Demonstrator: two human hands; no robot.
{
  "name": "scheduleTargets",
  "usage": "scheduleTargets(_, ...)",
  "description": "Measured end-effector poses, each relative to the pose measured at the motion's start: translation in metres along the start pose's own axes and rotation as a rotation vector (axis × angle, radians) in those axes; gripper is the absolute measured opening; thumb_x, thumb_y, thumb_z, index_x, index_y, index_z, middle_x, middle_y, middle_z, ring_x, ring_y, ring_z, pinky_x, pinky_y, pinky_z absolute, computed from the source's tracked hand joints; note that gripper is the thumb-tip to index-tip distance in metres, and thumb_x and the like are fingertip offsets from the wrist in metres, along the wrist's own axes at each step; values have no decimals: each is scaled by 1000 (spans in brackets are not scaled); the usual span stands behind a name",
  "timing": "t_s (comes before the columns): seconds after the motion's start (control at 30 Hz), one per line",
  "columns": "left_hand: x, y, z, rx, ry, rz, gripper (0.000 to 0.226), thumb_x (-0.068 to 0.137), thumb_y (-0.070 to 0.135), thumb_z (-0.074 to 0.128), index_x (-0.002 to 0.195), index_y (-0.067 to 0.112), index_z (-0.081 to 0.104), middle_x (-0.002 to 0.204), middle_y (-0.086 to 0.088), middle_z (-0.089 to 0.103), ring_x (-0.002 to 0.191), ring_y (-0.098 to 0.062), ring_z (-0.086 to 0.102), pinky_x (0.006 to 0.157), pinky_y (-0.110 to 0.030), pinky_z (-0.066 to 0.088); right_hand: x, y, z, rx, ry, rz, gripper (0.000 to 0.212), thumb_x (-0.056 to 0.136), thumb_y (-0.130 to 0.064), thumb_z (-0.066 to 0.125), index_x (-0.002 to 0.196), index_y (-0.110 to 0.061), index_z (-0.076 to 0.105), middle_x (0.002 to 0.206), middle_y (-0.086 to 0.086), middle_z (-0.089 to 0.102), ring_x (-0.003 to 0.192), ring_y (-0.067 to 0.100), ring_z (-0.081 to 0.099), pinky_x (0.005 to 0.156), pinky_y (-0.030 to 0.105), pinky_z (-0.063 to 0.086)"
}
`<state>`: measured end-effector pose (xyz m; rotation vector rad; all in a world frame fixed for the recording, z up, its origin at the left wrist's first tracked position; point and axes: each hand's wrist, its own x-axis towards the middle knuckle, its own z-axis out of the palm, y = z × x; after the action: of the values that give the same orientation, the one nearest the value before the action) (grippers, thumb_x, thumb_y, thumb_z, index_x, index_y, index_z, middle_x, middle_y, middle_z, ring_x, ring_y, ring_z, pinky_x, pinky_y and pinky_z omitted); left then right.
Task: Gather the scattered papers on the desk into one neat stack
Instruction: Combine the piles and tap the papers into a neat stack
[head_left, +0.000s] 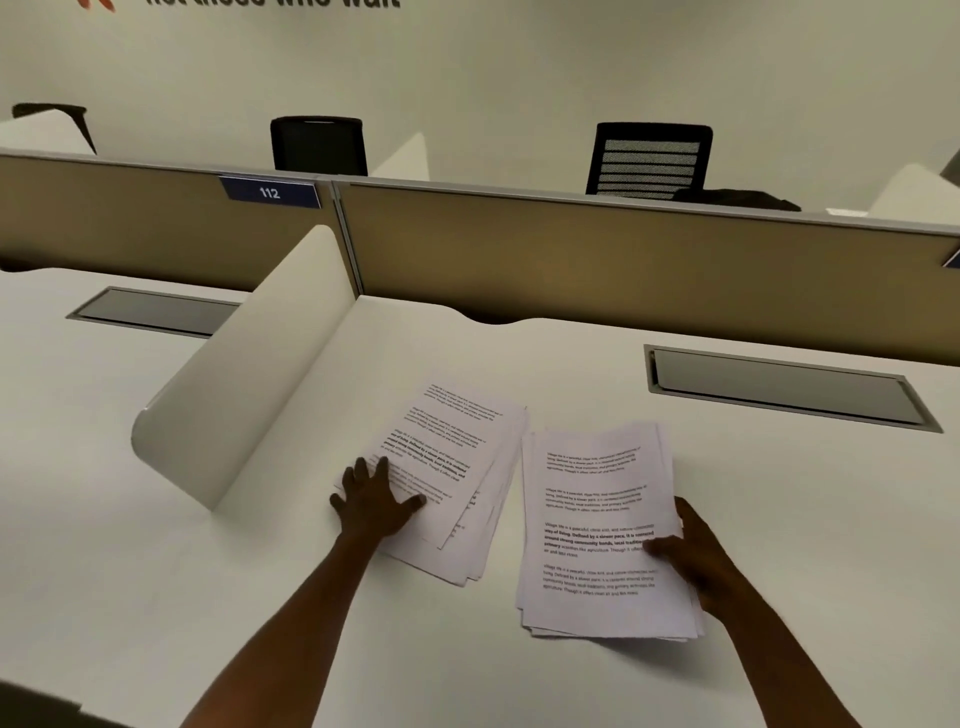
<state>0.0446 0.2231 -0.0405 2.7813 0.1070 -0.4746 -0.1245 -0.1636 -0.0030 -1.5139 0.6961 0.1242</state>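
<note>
Right hand (691, 551) grips one pile (602, 530); left hand (374, 501) presses the other pile (457, 467).

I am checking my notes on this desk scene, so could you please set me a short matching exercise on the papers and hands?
Things:
1. left hand
2. right hand
3. left pile of papers
4. desk number plate

States:
A. fanned out and tilted
B. grips a pile's right edge
C. reads 112
D. rests flat on a pile, fingers spread

Pairs: 1-D, 2-B, 3-A, 4-C
</note>
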Motion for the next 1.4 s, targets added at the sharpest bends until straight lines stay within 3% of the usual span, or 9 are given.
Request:
scheduleTargets(0.13, -11, 3, 7, -11, 58, 73, 97, 74, 75, 59, 152, 26, 30, 161, -10, 18, 149, -31, 14, 119, -53, 18, -21, -38, -5, 34, 64, -122, 76, 64, 3, 76, 132, -19, 51, 116, 18, 65, 92, 35, 68, 58, 32, 61)
scheduleTargets(0.3, -12, -1, 12, -222, 132, 84, 56, 83, 61, 62, 127, 27, 58, 161, -11, 20, 151, -28, 14, 119, -49, 19, -32, -81, 7, 241, 107, -186, 74, 70, 3, 78, 133, -24, 51, 120, 7, 67, 102, 33, 67, 84, 48, 56)
scheduleTargets(0.4, -7, -1, 5, -287, 166, 83, 34, 94, 53, 50, 110, 26, 64, 145, -7, 49, 141, -27, 38, 110, -50, 29, -27, -86, 50, 320, 62, -197, 80, 58, -4, 87, 129, -23, 55, 121, 6, 70, 104, 32, 68, 88, 51, 55)
scheduleTargets(0.57, -4, 3, -16, -291, 197, 39, 43, 102, 46, 30, 123, 22, 59, 125, -6, 65, 120, -32, 52, 100, -47, 37, -1, -64, 132, 400, -13, -137, 62, 75, 17, 69, 123, -19, 55, 116, 9, 70, 85, 23, 76, 64, 36, 62)
scheduleTargets(0.77, 4, 5, -24, -464, 85, -31, 56, 99, 58, 29, 132, 22, 56, 129, -11, 61, 123, -32, 52, 107, -47, 39, 29, -29, 180, 129, 20, -97, 69, 79, 12, 69, 134, -23, 46, 130, 12, 62, 105, 27, 65, 88, 45, 57)
scheduleTargets(0.9, 4, 12, -37, -659, -24, -103, 70, 97, 64, 27, 145, 16, 45, 144, -13, 53, 134, -32, 47, 112, -45, 35, 29, -27, 193, -250, 175, -147, 62, 83, 0, 65, 140, -15, 45, 121, 2, 61, 107, 24, 59, 93, 32, 48)
scheduleTargets(1.07, 12, 14, -38, -827, -168, -186, 76, 91, 52, 59, 150, 9, 36, 156, -12, 37, 142, -31, 38, 116, -42, 31, 34, -20, 207, -620, 353, -90, 68, 78, -18, 68, 140, -11, 41, 133, 17, 47, 124, 36, 42, 100, 42, 43)
scheduleTargets(1.23, 22, 19, -30, -670, -151, -141, 68, 87, 48, 66, 131, -3, 55, 140, -20, 55, 129, -35, 51, 113, -46, 39, 36, -23, 211, -556, 343, -90, 66, 77, -24, 74, 135, -9, 45, 130, 16, 53, 118, 33, 53, 98, 40, 47)
scheduleTargets(1.4, 7, 30, -27, -429, -52, -119, 70, 85, 49, 67, 140, 10, 48, 142, -17, 39, 134, -35, 36, 107, -44, 38, 42, -27, 213, -320, 338, -22, 65, 74, -23, 79, 130, -11, 49, 123, 10, 62, 112, 30, 60, 94, 37, 51)
